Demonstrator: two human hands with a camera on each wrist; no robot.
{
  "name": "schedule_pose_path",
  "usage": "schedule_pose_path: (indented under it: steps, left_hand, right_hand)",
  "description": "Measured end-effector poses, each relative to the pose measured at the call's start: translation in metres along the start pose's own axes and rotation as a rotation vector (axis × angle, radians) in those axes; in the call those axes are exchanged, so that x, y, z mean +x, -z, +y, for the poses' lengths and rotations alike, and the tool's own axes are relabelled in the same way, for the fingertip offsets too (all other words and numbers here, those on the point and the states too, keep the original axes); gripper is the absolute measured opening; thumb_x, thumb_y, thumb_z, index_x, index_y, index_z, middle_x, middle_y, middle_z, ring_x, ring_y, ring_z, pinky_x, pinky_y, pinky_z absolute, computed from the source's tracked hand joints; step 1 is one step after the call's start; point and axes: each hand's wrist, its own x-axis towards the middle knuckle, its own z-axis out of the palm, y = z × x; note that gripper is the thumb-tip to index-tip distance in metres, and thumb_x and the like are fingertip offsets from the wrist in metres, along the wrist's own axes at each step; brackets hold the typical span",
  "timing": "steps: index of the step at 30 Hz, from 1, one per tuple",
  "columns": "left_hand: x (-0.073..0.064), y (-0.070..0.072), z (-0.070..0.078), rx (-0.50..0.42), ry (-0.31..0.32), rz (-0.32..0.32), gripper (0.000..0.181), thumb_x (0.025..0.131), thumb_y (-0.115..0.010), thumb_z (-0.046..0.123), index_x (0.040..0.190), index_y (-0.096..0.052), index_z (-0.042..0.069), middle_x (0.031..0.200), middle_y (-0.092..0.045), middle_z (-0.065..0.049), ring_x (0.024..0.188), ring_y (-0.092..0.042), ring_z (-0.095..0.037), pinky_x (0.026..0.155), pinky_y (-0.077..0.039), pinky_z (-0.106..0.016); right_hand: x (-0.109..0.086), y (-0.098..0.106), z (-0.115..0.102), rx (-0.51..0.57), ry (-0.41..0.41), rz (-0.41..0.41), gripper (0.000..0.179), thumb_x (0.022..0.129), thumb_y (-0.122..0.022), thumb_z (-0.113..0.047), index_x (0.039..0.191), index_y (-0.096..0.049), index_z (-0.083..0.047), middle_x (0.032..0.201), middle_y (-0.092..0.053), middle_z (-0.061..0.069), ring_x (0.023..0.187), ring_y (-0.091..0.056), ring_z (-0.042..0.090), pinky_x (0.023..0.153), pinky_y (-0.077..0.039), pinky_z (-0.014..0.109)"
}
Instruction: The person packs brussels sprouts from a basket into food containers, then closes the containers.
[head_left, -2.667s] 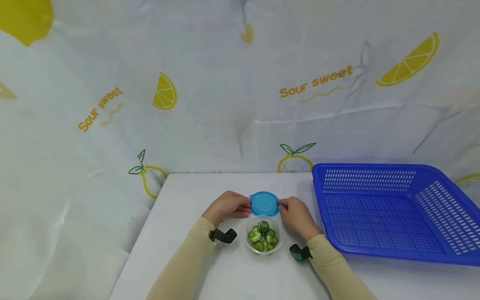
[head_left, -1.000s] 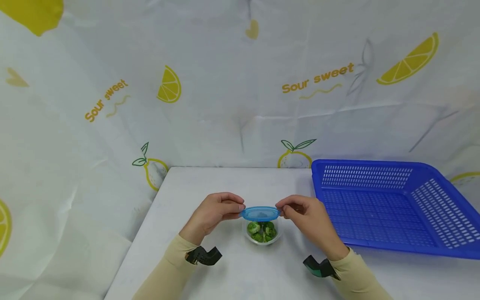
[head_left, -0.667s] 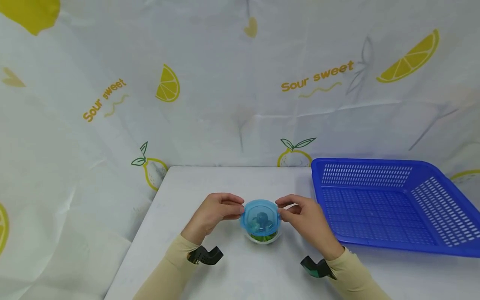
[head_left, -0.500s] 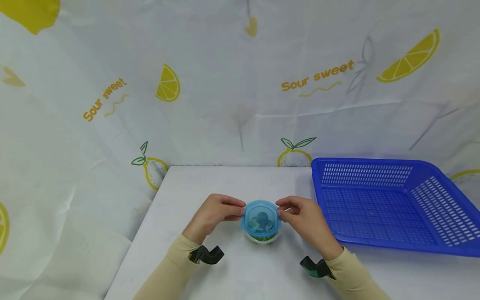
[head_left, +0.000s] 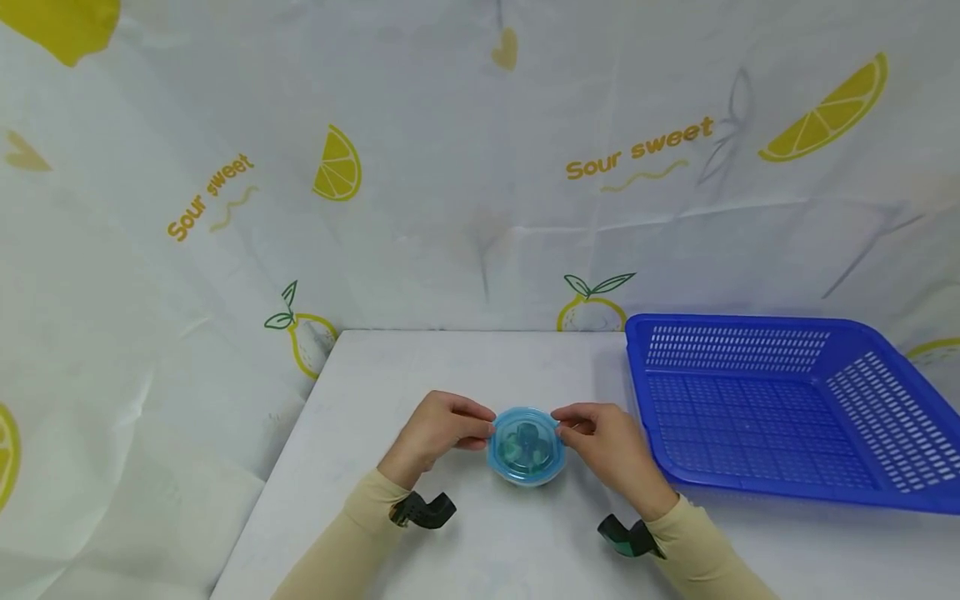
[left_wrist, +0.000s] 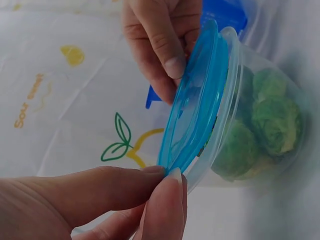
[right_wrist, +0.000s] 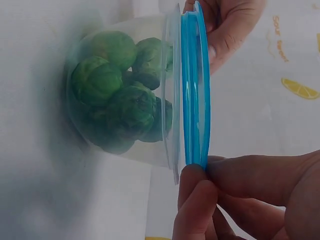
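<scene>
A translucent blue lid (head_left: 527, 442) lies over the mouth of a clear round container (right_wrist: 167, 100). Through the container's wall several Brussels sprouts (right_wrist: 112, 90) show in the right wrist view. My left hand (head_left: 444, 433) pinches the lid's left edge between thumb and fingers. On the opposite side my right hand (head_left: 609, 446) pinches the lid's right edge. In the right wrist view a narrow gap runs between the lid and the container's rim, so the lid sits at the rim without being pressed down there.
A large blue plastic basket (head_left: 765, 417) with slotted walls stands to the right on the white table (head_left: 390, 367). Behind rises a white backdrop (head_left: 450, 167) printed with lemons. Each wrist carries a dark band (head_left: 423, 510).
The lid was lifted from behind the container, tilted above it, then lowered flat onto its mouth. Both hands have moved slightly toward me and down with it.
</scene>
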Motion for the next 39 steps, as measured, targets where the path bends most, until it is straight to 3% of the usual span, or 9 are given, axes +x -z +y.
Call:
schedule_pose_path:
  steps: [7,24,28,34,39]
  left_hand:
    - [0.002,-0.004,0.004,0.04,-0.027,0.005,0.02,0.091,-0.086,0.015,0.107,-0.083,0.004,0.102,-0.081,-0.009,0.079,-0.078,-0.015,0.08,-0.069,-0.032]
    - [-0.003,0.001,0.0,0.111,-0.019,0.052,0.021,0.094,-0.084,0.021,0.107,-0.083,0.005,0.097,-0.081,-0.01,0.074,-0.076,-0.014,0.077,-0.069,-0.033]
    - [-0.003,0.003,0.0,0.126,0.007,0.003,0.025,0.095,-0.082,0.025,0.109,-0.081,0.003,0.098,-0.08,-0.012,0.074,-0.076,-0.015,0.074,-0.069,-0.033]
    - [0.0,0.001,0.0,0.116,0.057,-0.111,0.03,0.095,-0.083,0.022,0.114,-0.078,0.0,0.09,-0.079,-0.012,0.068,-0.075,-0.013,0.072,-0.069,-0.033]
    - [0.001,0.0,-0.001,0.086,0.072,-0.126,0.036,0.094,-0.083,0.016,0.123,-0.075,-0.003,0.089,-0.079,-0.012,0.065,-0.075,-0.011,0.07,-0.068,-0.032]
  right_hand:
    - [0.001,0.002,0.0,-0.006,0.014,0.044,0.019,0.097,-0.075,-0.007,0.115,-0.082,-0.008,0.096,-0.076,0.004,0.087,-0.068,0.016,0.066,-0.054,0.023]
    - [0.0,-0.003,-0.003,-0.003,-0.025,-0.01,0.024,0.101,-0.072,-0.015,0.122,-0.08,-0.007,0.102,-0.075,0.005,0.085,-0.065,0.016,0.062,-0.053,0.028]
    - [-0.001,-0.004,-0.001,-0.02,-0.053,-0.041,0.028,0.104,-0.068,-0.02,0.125,-0.078,-0.003,0.102,-0.076,0.004,0.083,-0.065,0.015,0.062,-0.053,0.029]
    - [-0.001,-0.008,0.002,0.075,-0.102,-0.11,0.03,0.107,-0.064,-0.015,0.127,-0.075,0.005,0.09,-0.075,0.006,0.072,-0.068,0.017,0.064,-0.055,0.032]
    - [0.0,-0.011,0.004,0.152,-0.13,-0.118,0.031,0.107,-0.063,-0.011,0.13,-0.072,0.008,0.097,-0.077,0.009,0.072,-0.068,0.016,0.068,-0.061,0.035]
